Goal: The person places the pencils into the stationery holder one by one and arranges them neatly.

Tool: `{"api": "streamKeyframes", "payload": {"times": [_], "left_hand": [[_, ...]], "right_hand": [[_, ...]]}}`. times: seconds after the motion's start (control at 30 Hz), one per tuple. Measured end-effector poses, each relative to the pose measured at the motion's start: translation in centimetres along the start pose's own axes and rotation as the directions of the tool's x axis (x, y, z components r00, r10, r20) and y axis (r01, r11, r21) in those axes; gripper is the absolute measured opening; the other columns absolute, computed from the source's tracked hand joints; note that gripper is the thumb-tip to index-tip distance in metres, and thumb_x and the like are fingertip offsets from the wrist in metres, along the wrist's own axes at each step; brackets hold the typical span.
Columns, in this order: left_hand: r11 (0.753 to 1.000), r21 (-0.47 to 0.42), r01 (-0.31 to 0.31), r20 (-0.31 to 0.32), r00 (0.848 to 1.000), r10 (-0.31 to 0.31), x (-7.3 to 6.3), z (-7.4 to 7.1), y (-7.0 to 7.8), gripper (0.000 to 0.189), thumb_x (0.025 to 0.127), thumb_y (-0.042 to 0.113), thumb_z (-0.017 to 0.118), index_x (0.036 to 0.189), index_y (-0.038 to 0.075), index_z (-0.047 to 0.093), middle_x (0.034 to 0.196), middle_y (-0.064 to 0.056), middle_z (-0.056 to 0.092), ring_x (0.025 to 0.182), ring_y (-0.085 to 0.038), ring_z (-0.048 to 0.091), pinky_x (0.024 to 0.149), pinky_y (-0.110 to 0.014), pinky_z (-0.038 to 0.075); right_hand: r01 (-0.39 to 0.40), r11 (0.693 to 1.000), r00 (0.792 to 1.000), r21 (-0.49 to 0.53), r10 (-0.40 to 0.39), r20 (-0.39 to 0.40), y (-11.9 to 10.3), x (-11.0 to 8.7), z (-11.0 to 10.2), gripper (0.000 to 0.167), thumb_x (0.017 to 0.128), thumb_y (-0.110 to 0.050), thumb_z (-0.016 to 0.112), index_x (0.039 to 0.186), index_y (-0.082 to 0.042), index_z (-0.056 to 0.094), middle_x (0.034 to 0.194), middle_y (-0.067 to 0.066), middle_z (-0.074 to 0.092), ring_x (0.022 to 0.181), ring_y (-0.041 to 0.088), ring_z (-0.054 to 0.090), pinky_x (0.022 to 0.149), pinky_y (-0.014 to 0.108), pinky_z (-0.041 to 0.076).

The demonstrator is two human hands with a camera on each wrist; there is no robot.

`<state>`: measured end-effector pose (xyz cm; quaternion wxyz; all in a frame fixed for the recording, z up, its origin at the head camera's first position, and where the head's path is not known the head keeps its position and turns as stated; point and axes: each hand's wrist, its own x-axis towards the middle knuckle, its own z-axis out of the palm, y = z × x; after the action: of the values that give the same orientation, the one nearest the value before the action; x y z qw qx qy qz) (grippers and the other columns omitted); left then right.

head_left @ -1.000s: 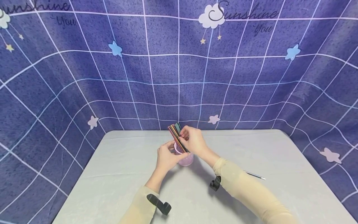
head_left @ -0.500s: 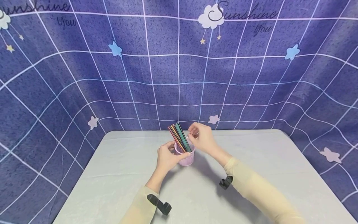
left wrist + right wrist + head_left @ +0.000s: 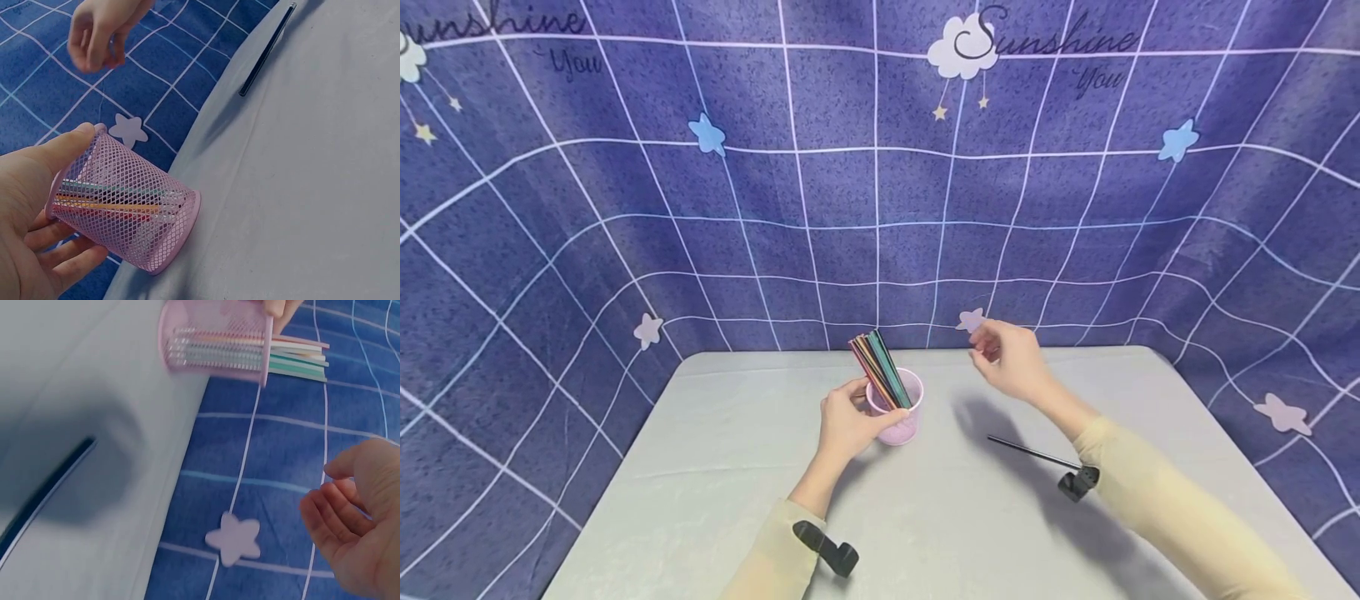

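My left hand point(image 3: 844, 427) grips a pink mesh pen holder point(image 3: 904, 431) near its rim, with the thumb on the near side and fingers round the back. Several coloured pencils point(image 3: 887, 368), red, orange, dark and teal, lean to the left inside it. In the left wrist view the mesh of the pen holder point(image 3: 125, 200) shows their lower ends. Raised over the table to the right, my right hand point(image 3: 1013, 360) has loosely bent fingers and holds nothing. Below it a dark pencil point(image 3: 1033, 452) lies on the table, its right end overlapped by the right wrist camera.
The table point(image 3: 737, 417) has a pale grey cover. A purple-blue curtain point(image 3: 850, 192) with a grid pattern and stars stands behind it and along both sides. Each forearm wears a black wrist camera, one on the left sleeve point(image 3: 775, 542).
My right hand has drawn away from the pencils in the pen holder and moved right, uncovering most of the dark pencil on the table. My left hand has kept its grip in place.
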<state>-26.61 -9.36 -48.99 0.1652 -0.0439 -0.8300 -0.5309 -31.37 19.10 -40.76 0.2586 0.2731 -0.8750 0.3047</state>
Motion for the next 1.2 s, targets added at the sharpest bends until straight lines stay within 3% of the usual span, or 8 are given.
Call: {"api": "streamKeyframes", "payload": {"times": [0.33, 0.5, 0.73, 0.97, 1.2], "left_hand": [[1.0, -0.004, -0.002, -0.002, 1.0, 0.002, 0.0, 0.0, 0.0, 0.066, 0.064, 0.033, 0.103, 0.117, 0.004, 0.078, 0.109, -0.014, 0.082, 0.097, -0.031, 0.082, 0.083, -0.044, 0.068], [1.0, 0.0, -0.011, -0.005, 1.0, 0.011, -0.1, 0.0, 0.0, 0.067, 0.063, 0.034, 0.104, 0.117, 0.003, 0.078, 0.109, -0.015, 0.082, 0.097, -0.032, 0.082, 0.083, -0.045, 0.068], [1.0, 0.001, -0.018, -0.005, 1.0, 0.018, -0.1, 0.0, 0.1, 0.07, 0.063, 0.035, 0.104, 0.12, 0.003, 0.078, 0.111, -0.014, 0.082, 0.097, -0.031, 0.081, 0.083, -0.045, 0.068], [1.0, -0.013, -0.017, -0.001, 1.0, 0.017, -0.1, 0.0, 0.0, 0.072, 0.063, 0.033, 0.104, 0.122, 0.001, 0.077, 0.114, -0.015, 0.081, 0.099, -0.032, 0.081, 0.085, -0.046, 0.067], [1.0, -0.022, -0.018, -0.002, 1.0, 0.018, -0.1, 0.0, -0.1, 0.072, 0.063, 0.032, 0.104, 0.122, 0.0, 0.076, 0.114, -0.017, 0.081, 0.099, -0.034, 0.081, 0.086, -0.048, 0.067]], "right_hand": [[-0.065, 0.997, 0.996, -0.052, 0.067, 0.052, 2.5, -2.6, -3.0, 0.005, 0.087, -0.002, 0.075, 0.092, -0.005, 0.074, 0.083, 0.007, 0.077, 0.07, 0.019, 0.073, 0.065, 0.036, 0.066], [-0.088, 0.993, 0.989, -0.078, 0.097, 0.115, 3.6, -4.2, -3.8, 0.007, 0.088, -0.003, 0.075, 0.095, -0.005, 0.076, 0.083, 0.006, 0.078, 0.069, 0.015, 0.072, 0.065, 0.035, 0.065], [-0.106, 0.987, 0.964, -0.124, 0.133, 0.232, 4.8, -7.0, -4.5, 0.006, 0.089, -0.008, 0.077, 0.095, -0.009, 0.077, 0.078, -0.002, 0.075, 0.067, 0.007, 0.067, 0.063, 0.029, 0.061], [-0.092, 0.987, 0.928, -0.133, 0.133, 0.347, 5.7, -9.9, -3.9, 0.006, 0.089, -0.012, 0.08, 0.094, -0.01, 0.077, 0.075, -0.01, 0.072, 0.065, -0.001, 0.063, 0.061, 0.021, 0.055], [-0.074, 0.991, 0.897, -0.113, 0.115, 0.426, 5.9, -12.0, -2.8, 0.008, 0.086, -0.015, 0.084, 0.09, -0.016, 0.077, 0.077, -0.014, 0.073, 0.069, -0.004, 0.064, 0.067, 0.024, 0.058]]}}
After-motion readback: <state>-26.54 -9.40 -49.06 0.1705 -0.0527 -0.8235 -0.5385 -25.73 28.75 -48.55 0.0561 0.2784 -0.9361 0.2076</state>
